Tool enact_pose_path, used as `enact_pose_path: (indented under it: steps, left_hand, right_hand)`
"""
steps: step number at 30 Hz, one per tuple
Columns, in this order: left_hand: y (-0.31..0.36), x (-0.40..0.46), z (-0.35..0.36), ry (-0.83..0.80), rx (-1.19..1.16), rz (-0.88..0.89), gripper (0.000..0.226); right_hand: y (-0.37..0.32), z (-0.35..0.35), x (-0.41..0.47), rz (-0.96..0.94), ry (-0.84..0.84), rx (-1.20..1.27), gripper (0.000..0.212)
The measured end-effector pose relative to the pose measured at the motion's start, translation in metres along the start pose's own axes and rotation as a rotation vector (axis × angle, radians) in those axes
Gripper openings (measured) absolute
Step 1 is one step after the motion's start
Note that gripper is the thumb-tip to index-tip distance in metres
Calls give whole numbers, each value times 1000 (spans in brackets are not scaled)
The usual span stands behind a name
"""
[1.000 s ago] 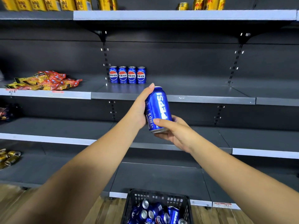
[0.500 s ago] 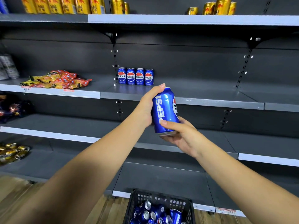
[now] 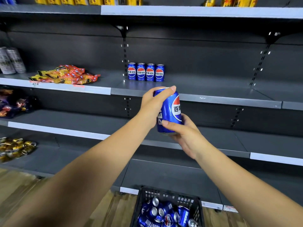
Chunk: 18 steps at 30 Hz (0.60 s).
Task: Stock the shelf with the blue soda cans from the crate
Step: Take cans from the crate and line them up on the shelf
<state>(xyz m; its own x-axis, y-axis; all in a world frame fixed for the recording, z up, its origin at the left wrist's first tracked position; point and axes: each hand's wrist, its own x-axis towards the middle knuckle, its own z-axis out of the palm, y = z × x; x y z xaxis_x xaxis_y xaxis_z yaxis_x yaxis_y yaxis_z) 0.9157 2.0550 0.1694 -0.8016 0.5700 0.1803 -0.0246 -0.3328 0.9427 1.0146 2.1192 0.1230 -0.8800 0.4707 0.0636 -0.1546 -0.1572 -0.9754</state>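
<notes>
Head view: both hands grip one shiny blue aluminium soda can before the grey metal shelf's front edge; left hand wraps its top, right hand cups its base. Black plastic crate below.

shelf: four blue cans, snack packets | floor: crate

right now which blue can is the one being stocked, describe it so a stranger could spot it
Start at the grey shelf carrying a row of four blue cans. Just in front of and below its edge, the can is held up by the left hand and right hand. It alone is off the shelf, tilted.
</notes>
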Motion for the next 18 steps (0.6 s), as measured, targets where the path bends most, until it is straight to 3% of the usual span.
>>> enact_pose_path:
  steps: [3, 5, 8, 10, 13, 16, 18]
  left_hand:
    - [-2, 6, -14, -74, -51, -80, 17]
    - [-7, 10, -19, -167, -62, -140, 25]
    - [-14, 18, -21, -321, -112, -236, 33]
    - [-18, 23, -19, -386, -182, -267, 31]
    - [-26, 33, -9, -426, -265, -267, 36]
    - [-33, 51, 2, -408, -216, -276, 37]
    - [-37, 66, 12, -387, -165, -285, 38]
  right_hand:
    - [-4, 1, 3, 104, -125, 2, 63]
    - [-4, -4, 3, 161, -209, 20, 63]
    - [2, -18, 3, 227, -290, 83, 89]
    - [7, -25, 4, 222, -272, 82, 94]
    - [9, -32, 11, 123, -171, 0, 84]
    - [6, -45, 27, 62, -93, -121, 57]
    - [7, -57, 42, 38, -52, -164, 63]
